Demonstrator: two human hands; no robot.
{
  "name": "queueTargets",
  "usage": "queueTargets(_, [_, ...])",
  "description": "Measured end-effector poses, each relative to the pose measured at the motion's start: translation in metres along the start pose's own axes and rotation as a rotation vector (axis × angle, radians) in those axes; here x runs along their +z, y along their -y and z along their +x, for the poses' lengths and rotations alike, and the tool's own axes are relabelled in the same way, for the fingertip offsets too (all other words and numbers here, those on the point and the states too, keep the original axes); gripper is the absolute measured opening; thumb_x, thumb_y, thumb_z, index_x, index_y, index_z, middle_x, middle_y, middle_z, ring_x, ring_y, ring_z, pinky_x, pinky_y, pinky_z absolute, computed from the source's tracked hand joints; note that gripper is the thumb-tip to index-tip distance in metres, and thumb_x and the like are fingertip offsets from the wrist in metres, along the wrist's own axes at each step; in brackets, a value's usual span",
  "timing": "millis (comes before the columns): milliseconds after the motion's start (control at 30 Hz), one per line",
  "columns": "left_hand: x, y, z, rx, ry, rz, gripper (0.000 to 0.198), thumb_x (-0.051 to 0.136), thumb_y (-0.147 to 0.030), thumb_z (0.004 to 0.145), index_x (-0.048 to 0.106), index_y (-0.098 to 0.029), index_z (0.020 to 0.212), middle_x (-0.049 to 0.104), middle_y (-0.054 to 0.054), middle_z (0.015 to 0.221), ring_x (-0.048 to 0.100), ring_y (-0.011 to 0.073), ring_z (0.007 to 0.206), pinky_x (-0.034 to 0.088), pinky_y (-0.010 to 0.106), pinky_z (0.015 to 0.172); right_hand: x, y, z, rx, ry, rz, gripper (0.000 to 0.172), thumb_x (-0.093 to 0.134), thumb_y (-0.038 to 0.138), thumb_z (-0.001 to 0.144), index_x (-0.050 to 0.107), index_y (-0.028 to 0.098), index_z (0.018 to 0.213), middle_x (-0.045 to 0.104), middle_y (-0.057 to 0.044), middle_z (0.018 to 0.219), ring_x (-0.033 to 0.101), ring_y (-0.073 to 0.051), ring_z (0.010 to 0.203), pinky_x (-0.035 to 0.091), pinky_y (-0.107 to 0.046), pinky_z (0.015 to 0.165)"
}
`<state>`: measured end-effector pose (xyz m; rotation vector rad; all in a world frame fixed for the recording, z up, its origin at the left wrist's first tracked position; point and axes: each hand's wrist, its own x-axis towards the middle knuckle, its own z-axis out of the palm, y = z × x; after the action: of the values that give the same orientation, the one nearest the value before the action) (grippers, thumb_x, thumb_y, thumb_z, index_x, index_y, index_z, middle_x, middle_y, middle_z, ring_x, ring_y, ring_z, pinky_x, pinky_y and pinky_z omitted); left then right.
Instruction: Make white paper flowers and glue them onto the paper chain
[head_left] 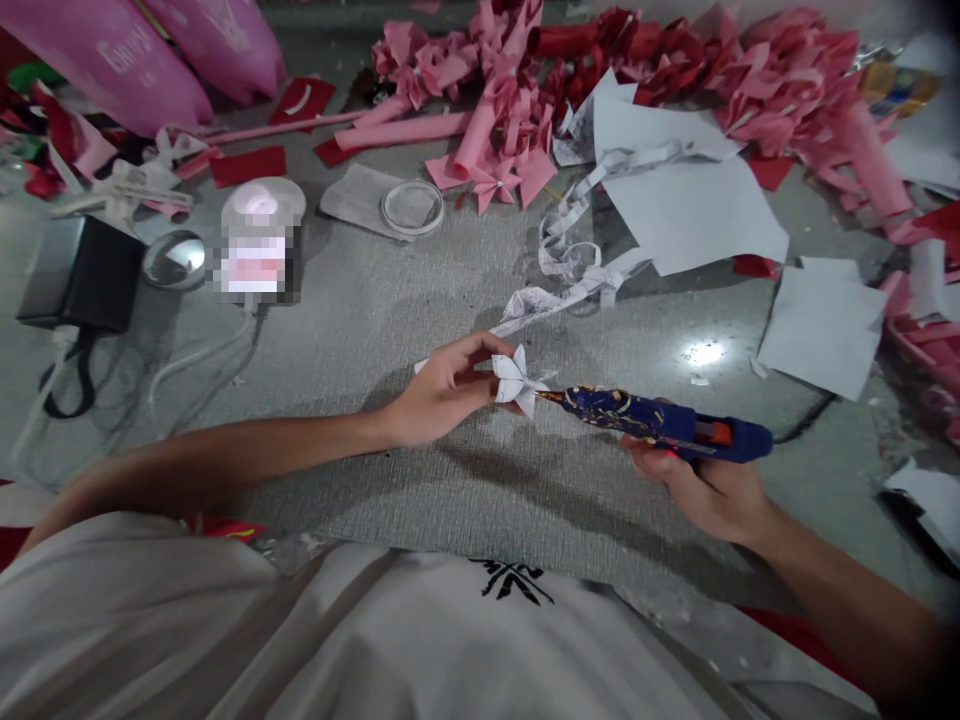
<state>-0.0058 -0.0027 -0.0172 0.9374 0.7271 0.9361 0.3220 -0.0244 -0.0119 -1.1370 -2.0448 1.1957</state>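
My left hand (450, 385) pinches a small white paper flower (513, 380) between thumb and fingers, its petals spread to the right. In my right hand (705, 490) is a dark blue glue gun (652, 418) spotted with dried glue, the fingers wrapped round its handle. The nozzle (551, 397) points left and is at the flower's middle; whether it touches the paper I cannot tell. Behind my left hand, a chain of folded white paper strips (574, 285) runs back toward a large white sheet (690, 205).
Pink and red paper flowers (502, 185) heap along the back. To the left stand a black box (82, 272), a round metal lid (174, 260) and two pink bottles (127, 70). A tape roll (412, 207) lies at back centre. The gun's black cord (806, 415) trails right, under a white sheet (821, 325).
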Motion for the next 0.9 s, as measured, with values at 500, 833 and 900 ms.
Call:
queueTargets(500, [0.004, 0.006, -0.003, -0.037, 0.033, -0.054, 0.026, 0.085, -0.024, 0.087, 0.064, -0.013, 0.098, 0.073, 0.006, 0.093, 0.076, 0.018, 0.085, 0.069, 0.038, 0.082, -0.001, 0.013, 0.009, -0.063, 0.064, -0.098, 0.024, 0.057, 0.032, 0.103, 0.06, 0.024, 0.082, 0.059, 0.0, 0.068, 0.055, -0.014, 0.052, 0.045, -0.028, 0.048])
queueTargets(833, [0.003, 0.006, -0.002, -0.048, 0.024, -0.044, 0.031, 0.088, -0.029, 0.084, 0.064, -0.014, 0.098, 0.072, 0.005, 0.094, 0.076, 0.0182, 0.087, 0.068, 0.04, 0.086, 0.0, 0.021, 0.012, -0.072, 0.017, -0.15, 0.036, 0.058, 0.042, 0.103, 0.057, 0.023, 0.072, 0.057, 0.001, 0.061, 0.054, -0.013, 0.047, 0.044, -0.028, 0.046])
queueTargets(900, [0.003, 0.005, -0.002, -0.052, 0.027, -0.047, 0.031, 0.088, -0.028, 0.084, 0.064, -0.014, 0.097, 0.072, 0.004, 0.094, 0.075, 0.0176, 0.087, 0.068, 0.04, 0.086, 0.001, 0.019, 0.011, -0.058, 0.015, -0.129, 0.033, 0.058, 0.04, 0.103, 0.058, 0.024, 0.074, 0.059, 0.0, 0.063, 0.055, -0.013, 0.049, 0.044, -0.028, 0.047])
